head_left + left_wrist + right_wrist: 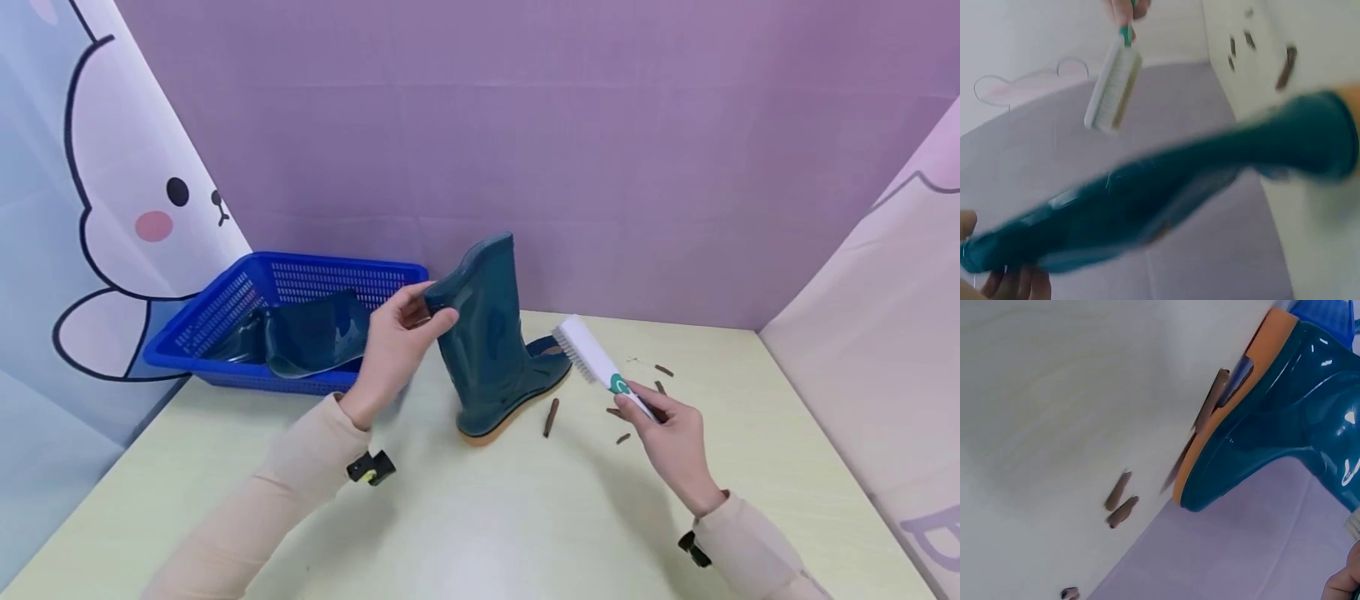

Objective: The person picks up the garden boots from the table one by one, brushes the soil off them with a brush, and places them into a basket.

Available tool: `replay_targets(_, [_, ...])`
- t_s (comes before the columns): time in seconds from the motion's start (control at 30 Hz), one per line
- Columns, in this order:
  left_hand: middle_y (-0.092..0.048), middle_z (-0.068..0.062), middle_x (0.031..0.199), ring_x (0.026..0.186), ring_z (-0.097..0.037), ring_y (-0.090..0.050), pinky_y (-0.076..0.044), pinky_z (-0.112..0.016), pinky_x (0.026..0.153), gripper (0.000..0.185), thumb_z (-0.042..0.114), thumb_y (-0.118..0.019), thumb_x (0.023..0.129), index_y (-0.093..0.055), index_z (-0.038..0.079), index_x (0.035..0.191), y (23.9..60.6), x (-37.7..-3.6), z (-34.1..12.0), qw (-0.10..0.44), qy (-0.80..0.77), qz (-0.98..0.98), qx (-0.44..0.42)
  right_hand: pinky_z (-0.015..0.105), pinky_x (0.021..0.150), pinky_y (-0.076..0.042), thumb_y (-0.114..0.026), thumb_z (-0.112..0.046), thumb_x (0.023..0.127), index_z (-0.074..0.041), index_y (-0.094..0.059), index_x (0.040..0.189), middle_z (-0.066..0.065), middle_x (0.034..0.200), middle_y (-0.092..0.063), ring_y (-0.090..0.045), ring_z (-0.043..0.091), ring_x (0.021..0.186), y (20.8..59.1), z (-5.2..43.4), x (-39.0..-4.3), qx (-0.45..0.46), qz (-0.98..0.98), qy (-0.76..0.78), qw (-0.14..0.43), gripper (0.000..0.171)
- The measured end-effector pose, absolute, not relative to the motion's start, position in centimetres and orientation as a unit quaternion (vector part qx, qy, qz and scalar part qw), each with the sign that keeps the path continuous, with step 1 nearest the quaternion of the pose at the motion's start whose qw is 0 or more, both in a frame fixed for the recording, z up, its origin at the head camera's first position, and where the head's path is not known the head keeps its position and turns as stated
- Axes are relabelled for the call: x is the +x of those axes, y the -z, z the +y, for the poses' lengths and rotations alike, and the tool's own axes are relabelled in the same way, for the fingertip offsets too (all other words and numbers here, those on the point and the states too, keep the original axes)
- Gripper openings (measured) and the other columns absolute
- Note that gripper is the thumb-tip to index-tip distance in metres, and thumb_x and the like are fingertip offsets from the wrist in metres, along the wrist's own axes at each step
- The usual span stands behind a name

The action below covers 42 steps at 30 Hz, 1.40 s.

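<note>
A dark teal rubber boot (487, 342) with a tan sole stands tilted on the table, its toe turned right. My left hand (397, 342) pinches the rim at the top of its shaft, thumb on one side and fingers on the other. A brown patch shows near the toe. To the right, my right hand (671, 437) grips a white scrub brush (592, 354) by its handle, which has a green mark. The brush's bristles face the boot, with a gap between them in the left wrist view. Only fingertips of my right hand (1344, 578) show in the right wrist view.
A blue plastic basket (217, 364) stands at the back left with another teal boot (315, 333) lying in it. Several brown pieces (551, 418) are scattered on the pale table (480, 525) right of the boot. A purple cloth (637, 167) hangs behind.
</note>
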State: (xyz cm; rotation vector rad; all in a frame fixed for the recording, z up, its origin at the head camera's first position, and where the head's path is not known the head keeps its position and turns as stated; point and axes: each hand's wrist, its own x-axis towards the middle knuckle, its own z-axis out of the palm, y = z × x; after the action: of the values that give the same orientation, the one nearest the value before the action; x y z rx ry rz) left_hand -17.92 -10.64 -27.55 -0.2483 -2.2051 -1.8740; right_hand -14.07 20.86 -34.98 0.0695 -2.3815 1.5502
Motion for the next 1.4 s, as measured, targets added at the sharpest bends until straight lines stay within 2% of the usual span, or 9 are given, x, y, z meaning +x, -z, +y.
replay_targets(0.13, [-0.064,-0.007,0.108,0.093,-0.017,-0.06,-0.051,-0.032,0.087,0.037,0.023,-0.068,0.083,-0.059,0.011,0.117,27.7,-18.4,-9.7,0.152,0.657,-0.736,-0.064,0.018,0.044,-0.039,-0.066,-0.016,0.085,0.0,-0.064,0.113,0.015,0.095,-0.069,-0.059,-0.004,0.066,35.4,21.3,-14.0,0.002,-0.843,-0.517,0.153,0.033])
replay_targets(0.23, [-0.066,-0.007,0.099,0.078,-0.015,-0.058,-0.051,-0.026,0.073,0.027,0.024,-0.064,0.086,-0.064,0.01,0.109,27.3,-19.5,-9.6,0.169,0.652,-0.738,-0.048,0.018,0.046,-0.04,-0.067,-0.018,0.084,-0.001,-0.064,0.113,0.012,0.094,-0.07,-0.056,-0.002,0.065,35.8,21.6,-14.0,-0.012,-0.85,-0.504,0.149,0.034])
replay_targets(0.37, [-0.067,-0.008,0.097,0.074,-0.013,-0.056,-0.047,-0.026,0.069,0.026,0.025,-0.061,0.088,-0.064,0.008,0.108,25.8,-21.6,-9.7,0.164,0.656,-0.736,-0.021,0.018,0.047,-0.041,-0.067,-0.02,0.084,-0.002,-0.064,0.114,0.01,0.097,-0.069,-0.058,-0.001,0.066,36.0,22.0,-14.0,-0.028,-0.853,-0.5,0.15,0.035])
replay_targets(0.43, [-0.067,-0.008,0.102,0.082,-0.011,-0.06,-0.05,-0.028,0.078,0.027,0.023,-0.06,0.089,-0.063,0.008,0.111,24.9,-22.6,-9.7,0.157,0.663,-0.732,-0.014,0.018,0.048,-0.042,-0.068,-0.021,0.084,-0.003,-0.064,0.114,0.005,0.096,-0.069,-0.059,0.0,0.067,36.1,22.1,-14.0,-0.035,-0.851,-0.501,0.152,0.036])
replay_targets(0.63, [-0.066,-0.009,0.108,0.097,-0.015,-0.063,-0.051,-0.033,0.086,0.024,0.019,-0.057,0.091,-0.061,0.008,0.112,21.8,-24.0,-9.7,0.154,0.664,-0.731,-0.027,0.016,0.051,-0.045,-0.068,-0.022,0.083,-0.004,-0.064,0.114,-0.023,0.08,-0.064,-0.06,-0.002,0.067,36.1,22.6,-14.1,-0.054,-0.846,-0.507,0.154,0.036])
replay_targets(0.77, [-0.066,-0.01,0.106,0.097,-0.016,-0.063,-0.05,-0.033,0.088,0.024,0.017,-0.056,0.092,-0.061,0.008,0.113,20.1,-24.1,-10.0,0.148,0.648,-0.745,-0.06,0.016,0.053,-0.046,-0.068,-0.021,0.084,-0.002,-0.064,0.114,-0.025,0.075,-0.062,-0.059,-0.004,0.065,36.2,23.1,-14.0,-0.06,-0.847,-0.506,0.154,0.036])
replay_targets(1.03, [-0.068,-0.001,0.087,0.088,-0.014,-0.061,-0.041,-0.038,0.096,0.016,0.018,-0.053,0.092,-0.061,0.009,0.104,18.9,-24.3,-11.7,0.064,0.659,-0.737,-0.137,0.017,0.052,-0.046,-0.066,-0.022,0.085,-0.001,-0.063,0.115,-0.025,0.07,-0.059,-0.058,-0.004,0.065,36.1,23.5,-13.9,-0.066,-0.848,-0.506,0.147,0.037])
replay_targets(1.2, [-0.066,0.002,0.078,0.075,-0.012,-0.062,-0.042,-0.036,0.089,0.011,0.017,-0.052,0.092,-0.059,0.009,0.096,19.4,-25.0,-12.9,-0.02,0.7,-0.69,-0.183,0.017,0.052,-0.046,-0.067,-0.021,0.084,0.0,-0.063,0.114,-0.024,0.069,-0.06,-0.059,-0.002,0.065,36.0,23.5,-13.9,-0.061,-0.848,-0.504,0.15,0.037])
replay_targets(1.4, [-0.065,0.0,0.083,0.081,-0.012,-0.06,-0.043,-0.029,0.089,0.011,0.015,-0.049,0.094,-0.055,0.007,0.097,22.1,-27.3,-14.3,-0.12,0.72,-0.647,-0.22,0.018,0.053,-0.047,-0.067,-0.022,0.084,-0.001,-0.062,0.115,-0.025,0.071,-0.061,-0.059,-0.004,0.064,36.3,23.5,-14.2,-0.06,-0.85,-0.504,0.143,0.038])
